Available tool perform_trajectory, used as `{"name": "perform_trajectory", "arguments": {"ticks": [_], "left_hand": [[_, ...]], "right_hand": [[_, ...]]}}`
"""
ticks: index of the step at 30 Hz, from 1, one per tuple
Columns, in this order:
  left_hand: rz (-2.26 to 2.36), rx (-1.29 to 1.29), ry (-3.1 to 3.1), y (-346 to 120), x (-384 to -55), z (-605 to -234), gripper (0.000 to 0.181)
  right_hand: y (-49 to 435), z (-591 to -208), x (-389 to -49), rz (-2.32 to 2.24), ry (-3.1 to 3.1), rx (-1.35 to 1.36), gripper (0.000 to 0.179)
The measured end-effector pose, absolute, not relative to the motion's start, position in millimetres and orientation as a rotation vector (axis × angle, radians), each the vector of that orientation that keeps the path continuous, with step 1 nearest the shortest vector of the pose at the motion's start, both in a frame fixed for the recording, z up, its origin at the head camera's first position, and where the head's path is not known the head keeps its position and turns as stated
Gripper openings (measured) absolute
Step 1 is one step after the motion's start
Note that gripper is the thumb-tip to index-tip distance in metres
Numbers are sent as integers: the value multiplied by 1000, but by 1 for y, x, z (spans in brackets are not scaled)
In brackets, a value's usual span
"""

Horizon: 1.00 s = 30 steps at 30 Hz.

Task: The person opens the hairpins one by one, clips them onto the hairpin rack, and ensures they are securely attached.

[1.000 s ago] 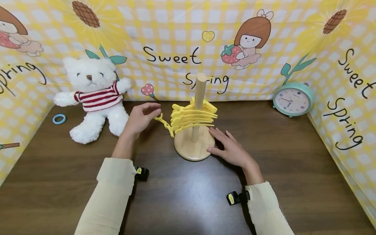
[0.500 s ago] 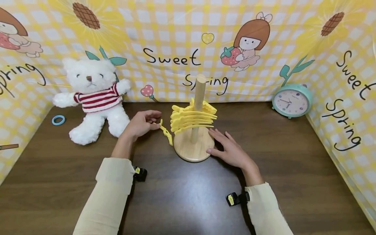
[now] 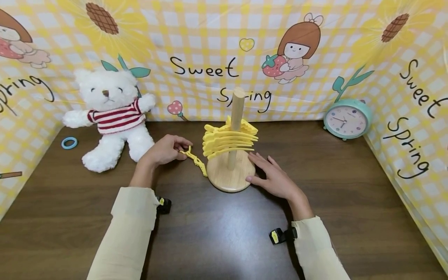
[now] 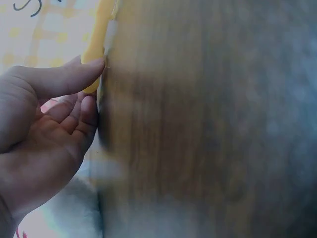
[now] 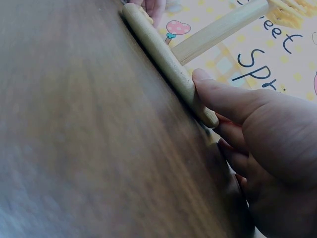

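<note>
Near the middle of the table stands a wooden stand with a round base and an upright post. Several curved yellow plastic pieces are stacked around its post, well above the base. To the left, my left hand pinches one end of a slim, jointed-looking yellow plastic piece between thumb and fingers; its other end reaches the base's left side. The left wrist view shows my thumb pressed on this yellow strip. My right hand holds the base's right edge, its thumb on the rim.
A white teddy bear in a striped shirt sits behind my left hand, with a blue ring to its left. A green alarm clock stands at the back right. Patterned cloth walls the table's back and sides.
My left hand has come down and slightly left, bringing the slim yellow piece lower beside the base. My right hand has stayed at the base.
</note>
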<state>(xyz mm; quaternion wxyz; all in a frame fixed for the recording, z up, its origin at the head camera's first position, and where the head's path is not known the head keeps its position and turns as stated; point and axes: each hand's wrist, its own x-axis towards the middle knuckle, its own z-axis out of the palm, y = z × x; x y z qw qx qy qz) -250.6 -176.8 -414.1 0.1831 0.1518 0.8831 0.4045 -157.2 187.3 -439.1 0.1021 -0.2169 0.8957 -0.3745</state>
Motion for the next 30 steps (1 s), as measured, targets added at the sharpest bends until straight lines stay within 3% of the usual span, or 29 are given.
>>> {"name": "perform_trajectory", "arguments": {"ticks": [21,30], "left_hand": [[1088,531,2633,-200,-227,-375,36],[1254,422,2790,-200,-219,-367,37]], "right_hand": [[186,-438,-159,-1093,2637,-645,77],[187,-438,-158,-1080,2640,-614,78]]}}
